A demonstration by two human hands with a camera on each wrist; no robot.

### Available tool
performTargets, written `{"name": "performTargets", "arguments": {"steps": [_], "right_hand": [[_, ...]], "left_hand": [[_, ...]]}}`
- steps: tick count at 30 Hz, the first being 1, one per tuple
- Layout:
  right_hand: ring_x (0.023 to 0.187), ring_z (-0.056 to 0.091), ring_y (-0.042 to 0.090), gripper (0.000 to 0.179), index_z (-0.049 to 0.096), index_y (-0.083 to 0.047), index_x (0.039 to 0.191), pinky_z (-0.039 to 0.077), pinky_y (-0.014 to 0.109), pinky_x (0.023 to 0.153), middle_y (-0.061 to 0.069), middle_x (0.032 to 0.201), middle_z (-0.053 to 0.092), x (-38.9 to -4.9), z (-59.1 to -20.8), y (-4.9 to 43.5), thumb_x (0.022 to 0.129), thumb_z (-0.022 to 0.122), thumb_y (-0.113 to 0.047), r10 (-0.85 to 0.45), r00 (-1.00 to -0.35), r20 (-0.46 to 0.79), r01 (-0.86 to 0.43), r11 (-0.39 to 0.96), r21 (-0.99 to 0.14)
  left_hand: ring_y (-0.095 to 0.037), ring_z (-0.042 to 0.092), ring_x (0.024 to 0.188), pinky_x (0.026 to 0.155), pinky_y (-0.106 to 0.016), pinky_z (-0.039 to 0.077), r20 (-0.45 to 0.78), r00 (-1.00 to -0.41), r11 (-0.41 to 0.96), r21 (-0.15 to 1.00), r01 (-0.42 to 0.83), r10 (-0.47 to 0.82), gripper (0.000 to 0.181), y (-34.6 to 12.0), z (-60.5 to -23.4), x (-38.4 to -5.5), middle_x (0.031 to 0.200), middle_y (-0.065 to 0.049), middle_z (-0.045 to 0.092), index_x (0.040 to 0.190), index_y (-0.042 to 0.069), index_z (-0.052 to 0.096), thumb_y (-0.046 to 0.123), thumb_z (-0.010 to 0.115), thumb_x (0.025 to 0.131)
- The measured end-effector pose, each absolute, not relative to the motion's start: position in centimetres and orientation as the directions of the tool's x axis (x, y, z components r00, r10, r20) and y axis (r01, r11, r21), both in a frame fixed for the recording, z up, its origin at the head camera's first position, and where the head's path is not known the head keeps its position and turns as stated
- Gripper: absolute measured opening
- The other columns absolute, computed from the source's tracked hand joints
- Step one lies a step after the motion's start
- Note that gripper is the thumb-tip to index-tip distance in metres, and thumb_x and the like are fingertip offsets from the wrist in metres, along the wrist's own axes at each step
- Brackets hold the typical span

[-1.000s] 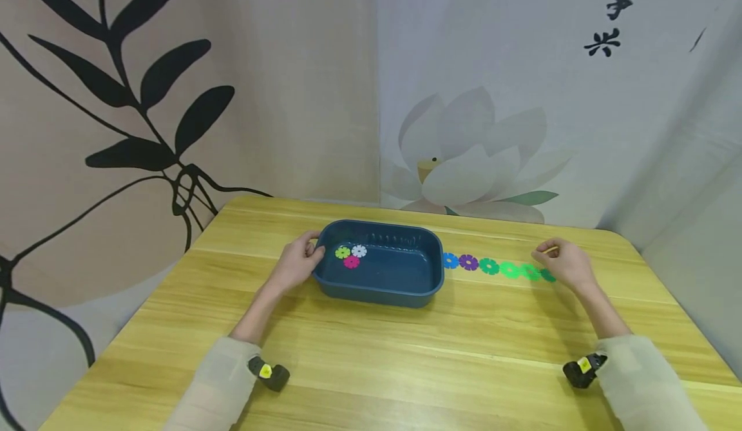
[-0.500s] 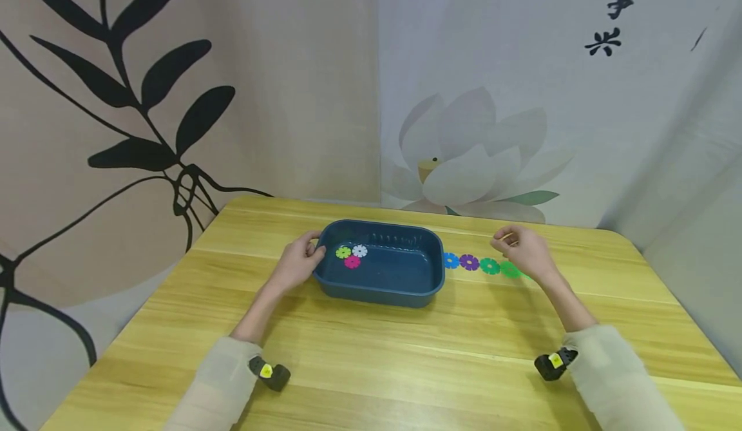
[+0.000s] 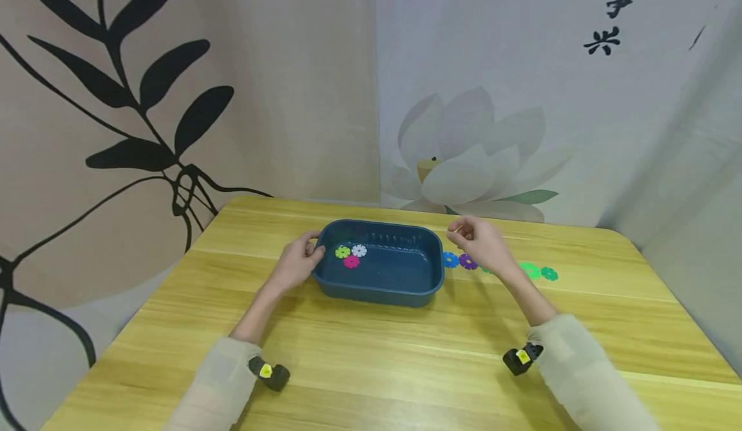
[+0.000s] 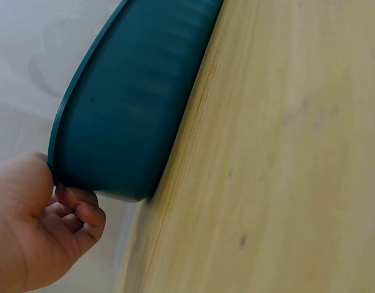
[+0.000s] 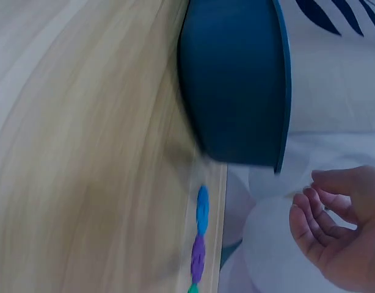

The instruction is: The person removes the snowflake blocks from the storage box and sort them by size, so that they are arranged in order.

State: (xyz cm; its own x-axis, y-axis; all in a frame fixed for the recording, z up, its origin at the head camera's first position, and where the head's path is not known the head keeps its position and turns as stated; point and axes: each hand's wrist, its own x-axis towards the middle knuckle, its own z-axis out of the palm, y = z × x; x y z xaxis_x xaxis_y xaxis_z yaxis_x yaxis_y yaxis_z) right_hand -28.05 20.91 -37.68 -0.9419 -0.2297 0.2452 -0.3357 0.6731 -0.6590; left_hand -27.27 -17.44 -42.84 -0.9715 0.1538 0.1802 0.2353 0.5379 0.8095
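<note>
My left hand (image 3: 294, 265) grips the left rim of a dark blue plastic tub (image 3: 377, 293); in the left wrist view the thumb is on the rim with curled fingers (image 4: 83, 213) beneath. Inside the tub lie flower-shaped discs: a lime one (image 3: 342, 252), a white one (image 3: 359, 250) and a pink one (image 3: 351, 261). My right hand (image 3: 482, 245) is raised just right of the tub, thumb and fingertips pinched on a small yellowish piece, mostly hidden by the fingers. Below it a row of flower discs includes a blue disc (image 3: 451, 260) and a purple disc (image 3: 467, 261).
Right of the right forearm, a bright green disc (image 3: 530, 270) and a darker green disc (image 3: 549, 274) continue the row. Everything stands on a wooden table (image 3: 371, 360). A printed curtain (image 3: 301, 96) hangs behind its far edge.
My right hand has moved left along the disc row, from its far right end to beside the tub, uncovering the end discs. The left hand and tub stay put.
</note>
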Motion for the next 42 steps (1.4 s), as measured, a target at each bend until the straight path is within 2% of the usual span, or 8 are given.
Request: {"name": "performTargets", "arguments": {"steps": [6, 15, 20, 26, 32, 42], "right_hand": [[0.069, 0.062, 0.022, 0.011, 0.067, -0.003, 0.104, 0.048, 0.030, 0.062, 0.016, 0.087, 0.069, -28.4, -37.6, 18.0, 0.099, 0.066, -0.013, -0.281, -0.922, 0.267, -0.387, 0.637, -0.667], [0.070, 0.058, 0.016, 0.009, 0.067, -0.002, 0.102, 0.049, 0.030, 0.065, 0.005, 0.083, 0.065, -28.4, -38.6, 14.0, 0.098, 0.067, -0.010, -0.380, -0.878, 0.290, -0.474, 0.611, -0.634], [0.071, 0.059, 0.015, 0.008, 0.067, -0.003, 0.101, 0.051, 0.031, 0.069, 0.004, 0.084, 0.066, -28.5, -39.2, 11.9, 0.097, 0.068, -0.009, -0.420, -0.866, 0.273, -0.491, 0.604, -0.628], [0.076, 0.062, 0.015, 0.012, 0.067, -0.002, 0.107, 0.054, 0.032, 0.074, 0.004, 0.088, 0.068, -28.5, -39.8, 9.7, 0.097, 0.068, -0.010, -0.425, -0.881, 0.207, -0.444, 0.594, -0.671], [0.083, 0.066, 0.018, 0.018, 0.068, 0.000, 0.112, 0.055, 0.035, 0.078, 0.007, 0.096, 0.070, -28.9, -40.8, 7.7, 0.097, 0.068, -0.010, -0.435, -0.880, 0.193, -0.439, 0.585, -0.682], [0.097, 0.060, 0.028, 0.028, 0.067, 0.001, 0.119, 0.050, 0.042, 0.087, 0.016, 0.103, 0.067, -29.6, -41.2, 5.1, 0.095, 0.070, -0.011, -0.507, -0.851, 0.135, -0.474, 0.633, -0.612]], "left_hand": [[-0.008, 0.033, 0.047, 0.050, -0.026, 0.033, 0.177, -0.972, 0.545, 0.806, 0.232, 0.152, 0.042, -17.4, -42.9, -27.3, 0.066, 0.001, 0.037, 0.140, -0.008, 0.049, 0.008, 0.055, 0.102], [-0.009, 0.033, 0.048, 0.049, -0.025, 0.032, 0.168, -0.974, 0.542, 0.810, 0.223, 0.149, 0.043, -17.4, -42.9, -27.4, 0.065, 0.001, 0.037, 0.141, -0.007, 0.049, 0.009, 0.056, 0.102], [-0.009, 0.034, 0.048, 0.048, -0.025, 0.032, 0.171, -0.972, 0.537, 0.812, 0.230, 0.158, 0.043, -17.4, -42.8, -27.3, 0.066, 0.001, 0.038, 0.141, -0.008, 0.049, 0.010, 0.056, 0.102], [-0.011, 0.034, 0.049, 0.050, -0.025, 0.033, 0.171, -0.973, 0.538, 0.811, 0.229, 0.156, 0.042, -17.3, -42.6, -27.2, 0.065, 0.001, 0.038, 0.140, -0.008, 0.049, 0.008, 0.056, 0.102], [-0.011, 0.034, 0.048, 0.049, -0.025, 0.033, 0.167, -0.973, 0.535, 0.814, 0.227, 0.158, 0.041, -17.4, -42.6, -27.2, 0.066, 0.001, 0.038, 0.140, -0.008, 0.049, 0.007, 0.055, 0.102], [-0.011, 0.034, 0.049, 0.050, -0.025, 0.033, 0.169, -0.972, 0.539, 0.811, 0.230, 0.160, 0.043, -17.4, -42.7, -27.3, 0.065, 0.001, 0.038, 0.141, -0.009, 0.048, 0.007, 0.056, 0.102]]}}
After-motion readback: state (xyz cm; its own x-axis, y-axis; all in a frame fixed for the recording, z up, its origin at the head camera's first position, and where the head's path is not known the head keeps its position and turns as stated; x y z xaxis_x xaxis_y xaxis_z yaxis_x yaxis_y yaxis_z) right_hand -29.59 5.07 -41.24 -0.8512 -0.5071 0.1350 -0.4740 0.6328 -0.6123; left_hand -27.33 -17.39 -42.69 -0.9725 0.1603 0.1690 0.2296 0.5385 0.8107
